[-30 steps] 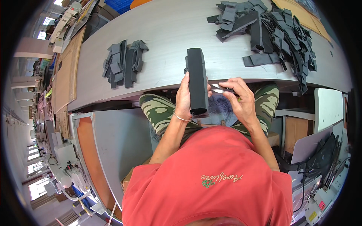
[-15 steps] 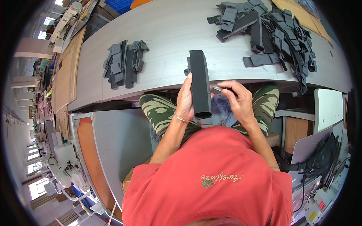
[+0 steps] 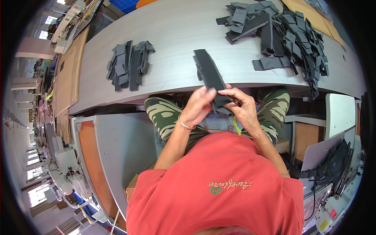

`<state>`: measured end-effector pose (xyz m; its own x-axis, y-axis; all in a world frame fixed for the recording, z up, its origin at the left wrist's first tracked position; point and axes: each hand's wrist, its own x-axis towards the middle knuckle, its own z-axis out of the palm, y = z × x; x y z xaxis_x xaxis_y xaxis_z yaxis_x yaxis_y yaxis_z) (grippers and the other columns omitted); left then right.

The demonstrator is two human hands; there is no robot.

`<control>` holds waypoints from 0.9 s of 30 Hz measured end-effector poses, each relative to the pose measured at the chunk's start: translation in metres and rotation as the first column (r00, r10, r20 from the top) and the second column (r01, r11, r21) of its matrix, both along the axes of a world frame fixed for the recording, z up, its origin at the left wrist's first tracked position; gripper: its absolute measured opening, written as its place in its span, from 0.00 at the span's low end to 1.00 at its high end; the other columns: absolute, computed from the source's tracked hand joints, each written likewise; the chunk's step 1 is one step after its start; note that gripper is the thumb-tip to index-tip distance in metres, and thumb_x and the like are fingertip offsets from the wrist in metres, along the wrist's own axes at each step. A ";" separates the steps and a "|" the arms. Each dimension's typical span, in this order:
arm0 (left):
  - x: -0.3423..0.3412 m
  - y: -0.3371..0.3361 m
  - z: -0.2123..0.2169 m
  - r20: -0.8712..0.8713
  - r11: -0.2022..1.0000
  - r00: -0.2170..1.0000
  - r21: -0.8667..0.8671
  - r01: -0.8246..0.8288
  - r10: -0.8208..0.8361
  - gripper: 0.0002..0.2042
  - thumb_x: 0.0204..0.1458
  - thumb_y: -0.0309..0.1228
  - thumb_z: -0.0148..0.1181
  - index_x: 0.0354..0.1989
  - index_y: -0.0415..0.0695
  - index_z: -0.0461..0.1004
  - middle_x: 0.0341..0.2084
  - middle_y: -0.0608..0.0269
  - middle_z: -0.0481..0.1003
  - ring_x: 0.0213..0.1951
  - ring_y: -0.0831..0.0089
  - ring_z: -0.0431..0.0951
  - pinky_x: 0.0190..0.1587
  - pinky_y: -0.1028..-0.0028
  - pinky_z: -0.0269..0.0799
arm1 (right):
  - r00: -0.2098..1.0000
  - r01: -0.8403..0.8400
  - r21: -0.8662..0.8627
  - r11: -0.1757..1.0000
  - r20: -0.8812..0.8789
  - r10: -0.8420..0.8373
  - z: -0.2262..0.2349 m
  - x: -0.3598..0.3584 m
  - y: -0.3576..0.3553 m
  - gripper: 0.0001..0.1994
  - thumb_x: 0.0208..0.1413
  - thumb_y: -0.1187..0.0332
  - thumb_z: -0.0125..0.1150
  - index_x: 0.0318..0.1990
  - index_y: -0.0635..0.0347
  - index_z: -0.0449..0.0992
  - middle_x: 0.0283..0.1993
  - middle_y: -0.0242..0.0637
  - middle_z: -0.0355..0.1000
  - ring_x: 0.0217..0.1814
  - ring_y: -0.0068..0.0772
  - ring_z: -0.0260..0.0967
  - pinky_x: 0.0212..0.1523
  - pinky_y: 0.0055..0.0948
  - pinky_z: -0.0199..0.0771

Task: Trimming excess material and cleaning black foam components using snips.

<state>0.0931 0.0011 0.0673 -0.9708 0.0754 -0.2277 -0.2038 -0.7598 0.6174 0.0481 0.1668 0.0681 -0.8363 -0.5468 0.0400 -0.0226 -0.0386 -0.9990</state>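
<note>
A black fabric piece (image 3: 210, 70), long and flattened, tilts up and to the left between my hands, over the table's near edge. My right hand (image 3: 245, 108) pinches its right edge near the lower end, thumb and forefinger together. Tucked in that same palm is a small dark tool, mostly hidden, with a yellow strip (image 3: 236, 126) dangling below the hand. My left hand (image 3: 197, 107) is at the piece's left side, its thumb smeared by motion and touching or very near the fabric. Its other fingers are largely hidden.
On the table (image 3: 176, 43), a small stack of dark fabric pieces (image 3: 129, 65) lies to the left. A large heap of similar pieces (image 3: 288, 37) covers the right side. Cardboard (image 3: 70, 74) lies at the far left, and a grey panel (image 3: 127, 145) stands beside my left leg.
The piece has gone from upright to tilted left, and its lower end now folds between my hands. My right hand has moved left onto it; the yellow strip has come into sight.
</note>
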 end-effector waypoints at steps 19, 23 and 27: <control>-0.001 0.008 -0.017 -0.072 0.930 0.977 -0.298 -0.214 0.202 0.13 0.59 0.29 0.50 0.49 0.37 0.65 0.37 0.62 0.74 0.40 0.77 0.73 0.45 0.77 0.69 | 0.940 0.095 0.171 0.981 -0.339 -0.032 0.025 -0.006 0.003 0.14 0.45 0.74 0.64 0.43 0.57 0.78 0.34 0.36 0.73 0.34 0.32 0.71 0.36 0.27 0.70; -0.002 0.008 -0.014 -0.072 0.937 0.976 -0.272 -0.218 0.206 0.11 0.59 0.28 0.50 0.48 0.37 0.65 0.37 0.62 0.74 0.40 0.77 0.73 0.44 0.77 0.69 | 0.891 0.065 0.256 0.964 -0.450 0.060 0.025 -0.011 0.005 0.13 0.45 0.73 0.63 0.41 0.56 0.79 0.31 0.36 0.73 0.32 0.33 0.70 0.34 0.28 0.69; 0.000 0.010 -0.018 -0.075 0.944 0.982 -0.272 -0.187 0.173 0.11 0.59 0.29 0.50 0.47 0.38 0.66 0.37 0.62 0.73 0.40 0.78 0.73 0.45 0.77 0.69 | 0.847 0.052 0.244 0.968 -0.525 0.087 0.023 -0.011 0.001 0.11 0.46 0.76 0.61 0.40 0.62 0.79 0.26 0.35 0.70 0.28 0.29 0.65 0.32 0.24 0.64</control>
<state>0.0926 0.0108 0.0495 -0.9729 -0.1609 -0.1663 -0.0435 -0.5790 0.8142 0.0374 0.1678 0.0913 -0.7153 -0.6118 0.3377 -0.5498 0.1944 -0.8124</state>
